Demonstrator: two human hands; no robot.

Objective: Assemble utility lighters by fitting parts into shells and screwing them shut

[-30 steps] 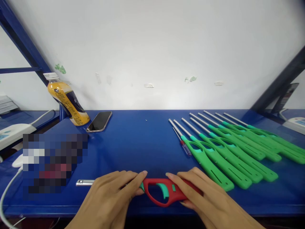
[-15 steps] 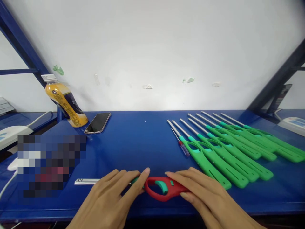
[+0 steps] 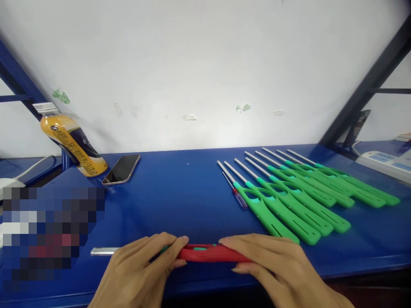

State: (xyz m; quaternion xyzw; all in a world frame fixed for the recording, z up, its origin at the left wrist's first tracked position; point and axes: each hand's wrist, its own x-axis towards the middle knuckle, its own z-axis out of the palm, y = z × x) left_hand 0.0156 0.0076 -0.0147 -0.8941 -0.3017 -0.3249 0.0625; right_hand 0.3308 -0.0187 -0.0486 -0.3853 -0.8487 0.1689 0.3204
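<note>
A red long-nosed gas lighter (image 3: 208, 255) lies crosswise between my hands near the table's front edge, its edge turned toward me and its metal tube pointing left. My left hand (image 3: 144, 265) is closed round the neck, beside the green collar. At the handle's right end, my right hand (image 3: 276, 265) grips it with fingers on top and thumb below. Several green lighters (image 3: 289, 209) of the same shape rest in a slanted row at the right, tubes pointing away. A small screwdriver (image 3: 239, 198) with a clear purple handle lies beside the nearest one.
A phone (image 3: 122, 169) lies on the blue table (image 3: 167, 192) at the back left, beside a leaning yellow drink bottle (image 3: 75, 141). A pixelated patch hides the left front. A white wall stands behind, with blue frame posts (image 3: 362, 85) at both sides.
The red lighter has been rolled about its long axis, so its trigger loop no longer faces up and its narrow edge shows. Both hands still hold it. The view has turned slightly right.
</note>
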